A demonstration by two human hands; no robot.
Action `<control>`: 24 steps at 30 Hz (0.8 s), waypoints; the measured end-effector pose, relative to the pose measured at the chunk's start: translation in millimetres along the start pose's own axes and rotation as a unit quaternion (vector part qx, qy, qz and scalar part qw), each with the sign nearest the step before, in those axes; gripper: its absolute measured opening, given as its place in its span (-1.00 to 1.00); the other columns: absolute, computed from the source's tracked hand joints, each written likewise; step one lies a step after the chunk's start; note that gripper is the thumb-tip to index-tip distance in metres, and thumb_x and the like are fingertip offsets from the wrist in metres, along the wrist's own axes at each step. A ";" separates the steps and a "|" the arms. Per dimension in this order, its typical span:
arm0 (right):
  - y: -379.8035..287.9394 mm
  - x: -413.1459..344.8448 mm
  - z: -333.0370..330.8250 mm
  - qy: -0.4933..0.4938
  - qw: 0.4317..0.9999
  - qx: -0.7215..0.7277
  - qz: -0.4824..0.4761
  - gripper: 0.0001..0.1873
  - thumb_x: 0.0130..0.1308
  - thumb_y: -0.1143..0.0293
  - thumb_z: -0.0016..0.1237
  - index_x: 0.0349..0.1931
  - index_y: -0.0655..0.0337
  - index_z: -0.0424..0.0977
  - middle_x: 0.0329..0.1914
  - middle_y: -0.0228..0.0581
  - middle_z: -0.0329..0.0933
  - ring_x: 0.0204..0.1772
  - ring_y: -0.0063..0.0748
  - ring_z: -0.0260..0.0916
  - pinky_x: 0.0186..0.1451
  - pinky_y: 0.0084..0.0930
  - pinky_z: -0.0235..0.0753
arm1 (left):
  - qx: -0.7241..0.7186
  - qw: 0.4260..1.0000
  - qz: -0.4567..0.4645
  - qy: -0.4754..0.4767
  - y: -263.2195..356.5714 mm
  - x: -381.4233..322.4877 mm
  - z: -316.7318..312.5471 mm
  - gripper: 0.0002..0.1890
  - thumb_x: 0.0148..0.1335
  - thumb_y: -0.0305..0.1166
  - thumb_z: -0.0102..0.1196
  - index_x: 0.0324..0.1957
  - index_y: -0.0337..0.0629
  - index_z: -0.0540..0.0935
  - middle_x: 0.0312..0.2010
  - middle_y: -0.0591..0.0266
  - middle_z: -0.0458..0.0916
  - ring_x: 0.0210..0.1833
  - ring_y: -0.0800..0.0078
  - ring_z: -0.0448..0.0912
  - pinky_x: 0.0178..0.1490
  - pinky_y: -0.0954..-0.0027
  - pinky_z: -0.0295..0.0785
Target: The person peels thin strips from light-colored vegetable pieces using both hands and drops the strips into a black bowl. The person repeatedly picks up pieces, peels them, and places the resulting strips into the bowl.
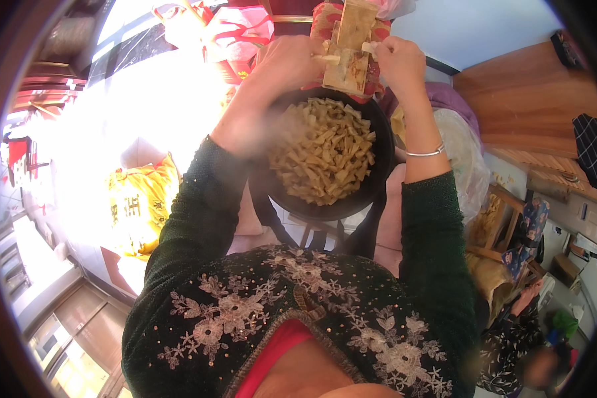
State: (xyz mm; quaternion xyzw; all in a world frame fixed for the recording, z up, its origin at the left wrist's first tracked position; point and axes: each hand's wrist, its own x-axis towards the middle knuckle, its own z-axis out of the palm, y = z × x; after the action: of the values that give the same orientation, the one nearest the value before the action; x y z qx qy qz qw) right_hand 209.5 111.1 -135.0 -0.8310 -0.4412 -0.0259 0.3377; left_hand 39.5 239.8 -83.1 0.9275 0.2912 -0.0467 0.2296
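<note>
A wooden block [347, 69] with a second wooden piece across its upper part lies on a red patterned cushion [323, 20], beyond the pot. My left hand [293, 62] is at the block's left side, its fingers closed around a pale piece [330, 58] that pokes out toward the wood. At the right side, my right hand [403, 59] pinches another pale piece [369, 48]. Whether these pieces belong to the block or are loose, I cannot tell. Below both hands, a dark round pot [385, 144] holds a heap of light brown cut strips [328, 154].
Red and pink bags [239, 32] stand at the upper left. A yellow bag bearing writing [144, 204] lies at the left in strong sunlight. Clear plastic [457, 149] and purple cloth [443, 99] are right of the pot. Another person [512, 343] is at the lower right, near a wooden chair [500, 219].
</note>
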 end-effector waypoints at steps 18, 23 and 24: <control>-84.0 -45.1 -31.9 -0.335 0.765 0.535 0.125 -0.71 0.46 0.25 -0.15 -0.33 0.29 0.45 -0.64 -0.57 0.19 -0.63 -0.78 -0.02 -0.59 -0.77 0.05 | -0.850 0.478 0.016 0.220 15.8 -22.1 -18.8 -0.63 0.49 -0.16 -0.32 -0.46 -0.05 0.33 -0.68 0.47 0.14 -0.67 0.61 0.07 -0.60 0.51 -0.01; -81.2 -39.5 -62.4 -0.317 0.831 0.456 0.016 -0.70 0.44 0.28 -0.12 -0.35 0.35 0.48 -0.69 -0.57 0.19 -0.65 -0.78 -0.01 -0.61 -0.76 0.04 | -0.768 0.516 0.134 0.355 18.5 -25.0 -24.1 -0.58 0.49 -0.14 -0.29 -0.52 -0.09 0.36 -0.73 0.47 0.15 -0.70 0.63 0.11 -0.63 0.54 0.02; -82.1 -42.0 -64.6 -0.309 0.784 0.537 0.038 -0.71 0.44 0.28 -0.12 -0.32 0.36 0.49 -0.68 -0.56 0.20 -0.65 -0.78 0.00 -0.60 -0.76 0.05 | -0.803 0.464 0.176 0.329 19.7 -31.9 -29.9 -0.57 0.49 -0.14 -0.29 -0.53 -0.10 0.37 -0.73 0.46 0.16 -0.70 0.63 0.13 -0.63 0.55 0.05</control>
State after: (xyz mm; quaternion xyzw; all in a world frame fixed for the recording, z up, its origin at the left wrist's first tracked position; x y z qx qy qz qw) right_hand 138.7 74.7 -55.4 -0.4947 -0.4326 0.4860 0.5761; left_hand 22.9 222.6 -41.6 0.3125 0.0852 0.5582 0.7639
